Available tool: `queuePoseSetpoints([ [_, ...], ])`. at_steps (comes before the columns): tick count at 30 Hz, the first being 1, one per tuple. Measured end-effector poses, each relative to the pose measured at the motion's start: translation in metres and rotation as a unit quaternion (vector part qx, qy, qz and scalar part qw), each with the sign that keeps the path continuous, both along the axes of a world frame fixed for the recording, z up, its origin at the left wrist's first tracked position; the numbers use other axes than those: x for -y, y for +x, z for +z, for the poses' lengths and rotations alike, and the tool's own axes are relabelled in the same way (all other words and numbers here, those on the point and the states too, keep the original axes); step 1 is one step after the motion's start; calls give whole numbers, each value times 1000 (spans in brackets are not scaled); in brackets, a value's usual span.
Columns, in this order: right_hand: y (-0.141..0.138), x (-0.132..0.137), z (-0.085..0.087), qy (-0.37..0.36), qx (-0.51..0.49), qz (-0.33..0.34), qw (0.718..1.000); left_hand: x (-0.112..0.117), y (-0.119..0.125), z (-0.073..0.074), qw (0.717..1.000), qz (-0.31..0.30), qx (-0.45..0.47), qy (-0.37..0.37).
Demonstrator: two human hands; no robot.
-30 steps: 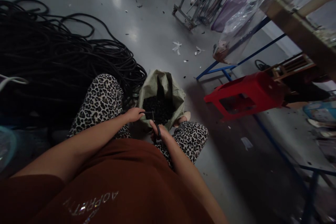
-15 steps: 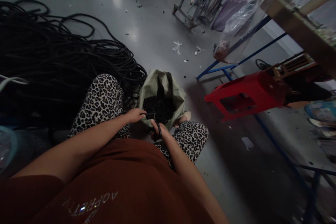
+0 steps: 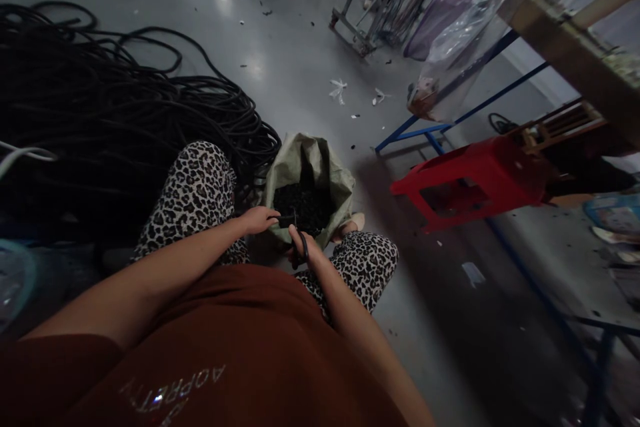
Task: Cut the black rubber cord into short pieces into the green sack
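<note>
Left: black cord heap [image 3: 150, 97] on floor. Left hand [image 3: 257, 219], nudged slightly rightward over last second, fingertips pinching black piece [image 3: 287, 219] over sack [image 3: 343, 188]; piece stays lined up with scissors [image 3: 305, 247], blade contact too dim to tell. Piece slim, dark, roughly level. Black bits [image 3: 300, 199] inside sack. Right hand [image 3: 311, 253] curled round scissors' handles.
</note>
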State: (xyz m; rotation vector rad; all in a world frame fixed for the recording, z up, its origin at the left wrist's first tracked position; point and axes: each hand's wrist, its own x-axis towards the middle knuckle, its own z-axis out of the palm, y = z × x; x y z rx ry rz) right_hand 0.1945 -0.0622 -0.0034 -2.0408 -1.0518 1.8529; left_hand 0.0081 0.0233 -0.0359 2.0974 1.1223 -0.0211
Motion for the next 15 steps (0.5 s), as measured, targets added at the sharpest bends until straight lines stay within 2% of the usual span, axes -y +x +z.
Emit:
queuePoseSetpoints([
  [7, -2, -2, 4, -5, 11, 8, 1000, -1, 0, 3, 1000, -2, -7, 8],
  [11, -1, -3, 1, 9, 25, 47, 999, -2, -1, 0, 1000, -4, -12, 15],
  [15, -1, -3, -1, 18, 39, 53, 998, -2, -1, 0, 1000, -15, -21, 18],
])
